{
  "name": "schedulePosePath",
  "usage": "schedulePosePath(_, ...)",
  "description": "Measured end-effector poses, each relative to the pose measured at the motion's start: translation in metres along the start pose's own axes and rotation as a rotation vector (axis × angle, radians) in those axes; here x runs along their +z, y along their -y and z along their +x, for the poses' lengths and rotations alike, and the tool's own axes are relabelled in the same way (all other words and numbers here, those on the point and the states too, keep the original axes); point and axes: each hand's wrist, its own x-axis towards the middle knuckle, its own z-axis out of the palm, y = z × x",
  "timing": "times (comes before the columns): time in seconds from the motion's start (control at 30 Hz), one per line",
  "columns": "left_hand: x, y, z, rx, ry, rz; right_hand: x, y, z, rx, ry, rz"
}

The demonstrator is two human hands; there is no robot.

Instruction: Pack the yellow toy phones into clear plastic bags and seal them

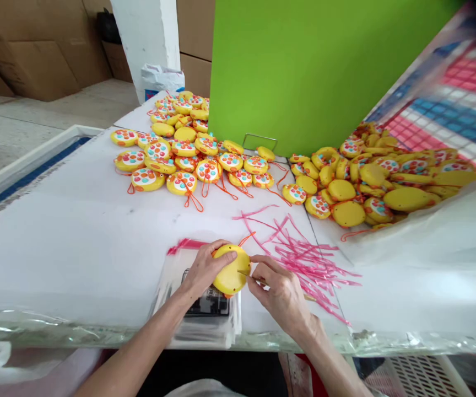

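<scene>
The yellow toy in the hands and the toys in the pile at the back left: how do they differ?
The held toy shows its plain yellow back; most of the pile toys lie face up, showing coloured dots. The held toy is gripped by the left hand, with the right hand touching its edge; the pile toys lie loose on the table. Both are round, yellow, with orange cords.

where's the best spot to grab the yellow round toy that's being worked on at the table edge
By its rounded rim, from the left. The yellow toy is a flat disc with its plain back turned up, and the left hand already cups that edge, fingers curled over the top. That leaves the right side free, where the right hand brings a thin stick to the rim. The orange cord looks too thin to steady it.
</scene>
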Motion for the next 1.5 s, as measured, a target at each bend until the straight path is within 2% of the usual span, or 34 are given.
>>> schedulePosePath(0.27, -0.0016, 0.0054, 0.0021, 0.029, 0.074, 0.004, -0.0004, -0.0016, -0.0035, -0.038, 0.002, -0.019)
schedulePosePath(0.5, -0.0022, -0.0006, 0.0005, -0.008, 0.089, 0.015, 0.0025, -0.0037, -0.0030, -0.003, 0.002, 0.043)
schedulePosePath(0.6, -0.0025, -0.0015, 0.0000, 0.003, 0.074, 0.050, 0.0024, -0.0040, -0.0035, 0.004, 0.004, 0.074)
schedulePosePath(0.73, -0.0025, -0.0002, 0.0010, 0.020, 0.109, 0.057, 0.0028, -0.0055, -0.0045, 0.044, -0.001, 0.074)
schedulePosePath(0.9, -0.0013, -0.0006, 0.0001, -0.002, 0.046, 0.018, 0.0026, -0.0021, -0.0080, 0.067, -0.005, 0.114)
schedulePosePath(1.13, -0.0009, -0.0025, -0.0016, -0.010, 0.064, 0.010, 0.0019, 0.0019, -0.0071, 0.008, -0.009, -0.011)
schedulePosePath(1.5, -0.0013, -0.0014, -0.0006, -0.056, 0.056, -0.015, 0.0028, -0.0006, -0.0046, -0.028, -0.029, -0.013)
